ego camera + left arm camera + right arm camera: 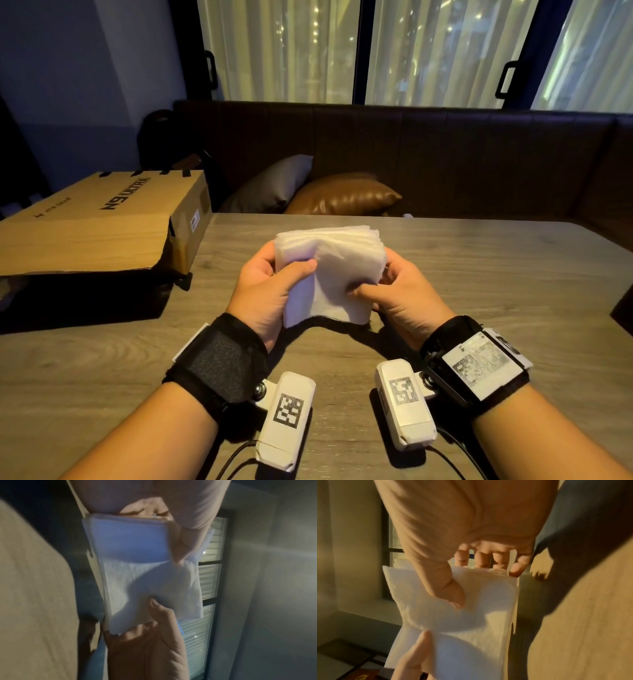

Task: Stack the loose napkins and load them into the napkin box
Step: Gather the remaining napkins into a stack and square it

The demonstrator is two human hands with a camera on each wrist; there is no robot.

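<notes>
i've got the stack of white napkins (pixel 330 274) held up in both hands above the wooden table (pixel 479 291), clear of the surface. my left hand (pixel 265 291) wraps the stack's left edge, thumb pressed across the top sheet, fingers curled underneath. my right hand (pixel 406 291) grips the right edge, thumb pushing a dent into the face of the top napkin. from the right wrist view i can see the fingers (pixel 481 559) fanned behind the stack (pixel 462 615), and the left wrist view shows the layered edge of the stack (pixel 137 574) squared up under my palm. left of the napkins, a cardboard box (pixel 102 222) lies on the table with a flap hanging open toward me. beyond the napkins, past the table's far edge, a dark bench seat (pixel 445 154) carries a grey cushion (pixel 274 185) and a brown leather cushion (pixel 342 195). behind the bench, pale curtains (pixel 284 51) cover dark-framed windows.
</notes>
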